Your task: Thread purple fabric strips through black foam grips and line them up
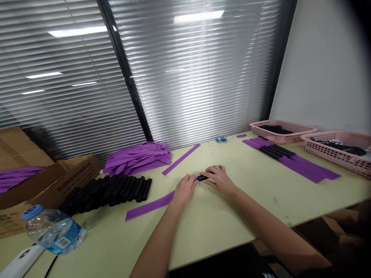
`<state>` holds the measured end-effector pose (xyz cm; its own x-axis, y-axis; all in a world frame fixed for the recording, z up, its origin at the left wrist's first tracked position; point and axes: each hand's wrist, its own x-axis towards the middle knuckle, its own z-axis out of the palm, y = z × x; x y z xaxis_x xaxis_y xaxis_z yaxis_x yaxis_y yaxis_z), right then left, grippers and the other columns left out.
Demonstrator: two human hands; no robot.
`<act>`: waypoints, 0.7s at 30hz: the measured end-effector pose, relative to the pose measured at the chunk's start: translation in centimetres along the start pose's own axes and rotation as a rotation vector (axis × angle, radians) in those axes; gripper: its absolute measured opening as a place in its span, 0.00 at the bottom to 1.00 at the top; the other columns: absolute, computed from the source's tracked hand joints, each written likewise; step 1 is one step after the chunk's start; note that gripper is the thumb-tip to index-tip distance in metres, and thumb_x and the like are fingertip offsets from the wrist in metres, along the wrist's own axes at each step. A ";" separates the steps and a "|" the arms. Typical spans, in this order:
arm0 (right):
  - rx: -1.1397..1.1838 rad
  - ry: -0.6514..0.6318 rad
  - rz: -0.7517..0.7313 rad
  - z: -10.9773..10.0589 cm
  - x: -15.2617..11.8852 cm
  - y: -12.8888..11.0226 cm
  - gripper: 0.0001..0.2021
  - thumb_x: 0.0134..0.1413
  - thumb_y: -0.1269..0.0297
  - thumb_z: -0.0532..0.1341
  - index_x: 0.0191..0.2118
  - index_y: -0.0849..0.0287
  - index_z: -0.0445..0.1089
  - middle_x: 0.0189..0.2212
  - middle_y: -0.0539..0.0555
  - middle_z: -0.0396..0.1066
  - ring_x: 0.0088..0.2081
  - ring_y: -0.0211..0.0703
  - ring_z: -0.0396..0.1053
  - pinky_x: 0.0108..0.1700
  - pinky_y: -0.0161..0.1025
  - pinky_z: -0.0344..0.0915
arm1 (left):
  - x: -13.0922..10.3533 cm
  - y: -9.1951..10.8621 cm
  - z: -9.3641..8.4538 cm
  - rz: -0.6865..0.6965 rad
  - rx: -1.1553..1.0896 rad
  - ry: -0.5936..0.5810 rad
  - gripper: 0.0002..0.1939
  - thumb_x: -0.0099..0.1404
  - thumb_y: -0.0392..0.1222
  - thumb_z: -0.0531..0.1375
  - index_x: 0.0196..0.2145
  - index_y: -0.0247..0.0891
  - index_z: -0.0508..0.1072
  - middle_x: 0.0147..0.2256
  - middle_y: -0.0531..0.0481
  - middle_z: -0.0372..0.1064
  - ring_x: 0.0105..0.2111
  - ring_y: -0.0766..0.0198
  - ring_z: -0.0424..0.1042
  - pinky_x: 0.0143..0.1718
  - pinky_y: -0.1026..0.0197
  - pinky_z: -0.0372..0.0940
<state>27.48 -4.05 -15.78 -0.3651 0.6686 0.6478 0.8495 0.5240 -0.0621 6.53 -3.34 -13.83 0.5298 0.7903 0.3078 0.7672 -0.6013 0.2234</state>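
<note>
Near the middle of the pale green table (pixel 214 220), my left hand (pixel 185 188) pinches a purple strip (pixel 150 206), whose wide end trails to the lower left. My right hand (pixel 218 178) has its fingers closed round a short black ribbed tube (pixel 202 177). The strip's narrow end meets the tube's left end between my hands; how far it goes in is hidden. Another purple strip (pixel 181 159) lies flat beyond my left hand. A heap of black tubes (pixel 116 191) and a pile of purple strips (pixel 137 156) are on the left.
Purple strips with black tubes on them (pixel 301 166) lie at the right, by two pink baskets (pixel 300 135). A cardboard box (pixel 72 177) and a water bottle (pixel 58 233) stand at the left. A small blue packet (pixel 221 139) is near the blinds.
</note>
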 end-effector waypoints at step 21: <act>-0.011 -0.034 0.012 0.1 0.0 -0.4 0.17 0.64 0.51 0.50 0.51 0.48 0.69 0.39 0.55 0.71 0.40 0.45 0.63 0.43 0.44 0.49 | 0.0 0.1 -0.3 0.082 0.141 -0.002 0.13 0.73 0.45 0.43 0.44 0.43 0.66 0.40 0.47 0.63 0.39 0.60 0.67 0.40 0.60 0.61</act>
<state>27.09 -4.28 -15.81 -0.3679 0.6925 0.6205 0.8578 0.5104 -0.0609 6.45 -3.45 -13.55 0.5934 0.7397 0.3174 0.7643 -0.6414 0.0659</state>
